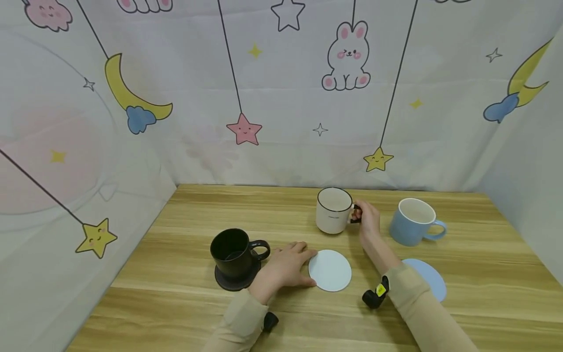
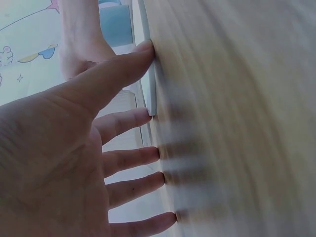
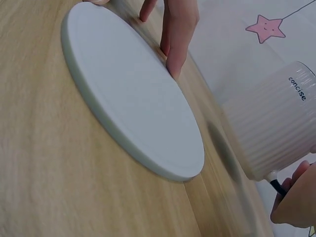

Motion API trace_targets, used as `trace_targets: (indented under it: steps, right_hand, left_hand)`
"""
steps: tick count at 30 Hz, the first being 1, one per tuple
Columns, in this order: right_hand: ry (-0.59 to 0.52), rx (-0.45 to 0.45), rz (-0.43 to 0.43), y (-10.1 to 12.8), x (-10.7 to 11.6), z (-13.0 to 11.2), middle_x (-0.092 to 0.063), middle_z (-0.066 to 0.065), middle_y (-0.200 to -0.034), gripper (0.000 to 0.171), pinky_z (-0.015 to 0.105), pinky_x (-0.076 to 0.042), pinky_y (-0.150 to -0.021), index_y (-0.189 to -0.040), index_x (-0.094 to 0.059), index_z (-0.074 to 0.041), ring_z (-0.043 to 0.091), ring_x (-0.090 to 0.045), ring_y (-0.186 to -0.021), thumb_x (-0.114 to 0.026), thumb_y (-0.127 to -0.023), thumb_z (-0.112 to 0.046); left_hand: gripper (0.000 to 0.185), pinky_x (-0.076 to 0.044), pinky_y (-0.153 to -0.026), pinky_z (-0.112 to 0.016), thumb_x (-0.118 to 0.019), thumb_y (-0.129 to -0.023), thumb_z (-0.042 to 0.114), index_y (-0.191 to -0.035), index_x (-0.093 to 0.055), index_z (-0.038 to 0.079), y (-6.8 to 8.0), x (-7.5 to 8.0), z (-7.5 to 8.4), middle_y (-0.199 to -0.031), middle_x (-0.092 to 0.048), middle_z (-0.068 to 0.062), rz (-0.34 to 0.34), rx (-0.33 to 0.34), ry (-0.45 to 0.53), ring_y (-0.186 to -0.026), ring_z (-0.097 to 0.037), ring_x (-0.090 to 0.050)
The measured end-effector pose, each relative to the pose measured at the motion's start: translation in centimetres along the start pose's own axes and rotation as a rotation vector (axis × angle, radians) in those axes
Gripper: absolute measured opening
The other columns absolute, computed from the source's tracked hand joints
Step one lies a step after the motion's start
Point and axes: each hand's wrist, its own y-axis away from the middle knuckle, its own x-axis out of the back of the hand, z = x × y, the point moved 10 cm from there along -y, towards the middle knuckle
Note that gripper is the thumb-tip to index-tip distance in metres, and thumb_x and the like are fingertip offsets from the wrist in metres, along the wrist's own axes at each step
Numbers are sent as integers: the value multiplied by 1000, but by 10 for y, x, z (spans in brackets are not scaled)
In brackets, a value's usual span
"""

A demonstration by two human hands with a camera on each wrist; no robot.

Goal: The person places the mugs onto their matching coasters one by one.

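Note:
My right hand [image 1: 368, 219] grips the black handle of a white ribbed mug [image 1: 333, 215] with a dark rim. In the right wrist view, "concise" is printed on this mug, and a shadow lies on the wood beneath its base. My left hand [image 1: 290, 265] reaches over the table with fingers spread and mostly straight. Its thumb and index fingertip touch the edge of a round white coaster [image 1: 330, 271], which lies flat in front of the mug. The other left fingertips rest on the wood, as the left wrist view shows.
A black mug [image 1: 230, 254] stands on a black coaster [image 1: 237, 283] left of my left hand. Toward the right back is a light blue mug [image 1: 409, 225]. My right sleeve partly covers a light blue coaster [image 1: 433, 281]. A printed cloth backdrop [image 1: 286, 161] rises behind the wooden table [image 1: 176, 308].

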Motion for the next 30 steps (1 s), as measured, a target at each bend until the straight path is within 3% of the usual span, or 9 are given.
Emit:
trace_targets:
  steps: [10, 22, 30]
  right_hand:
    - [22, 14, -78, 13, -6, -6, -39, -5, -52, 48, 22, -39, -62, -52, -43, -16, 9, -41, -55, -48, -100, -17]
    - [32, 44, -33, 23, 2, -11, -39, -7, -51, 46, 21, -39, -62, -54, -43, -18, 8, -41, -54, -50, -100, -18]
    - [-5, 50, -51, 31, 1, -14, -38, -6, -51, 49, 22, -38, -61, -51, -42, -16, 8, -39, -54, -48, -100, -17]
  left_hand:
    - [72, -40, -102, -58, -73, -79, 51, -142, -47, 27, 1, 0, 0, -148, -43, -4, -10, 6, 14, -140, -26, -38]
    - [72, -38, -104, -60, -73, -79, 50, -142, -46, 28, 1, -1, 0, -150, -42, -4, -17, 11, 29, -141, -27, -36]
    - [72, -38, -104, -60, -73, -79, 50, -142, -47, 27, 1, -2, 0, -150, -42, -4, -17, 11, 33, -141, -26, -37]
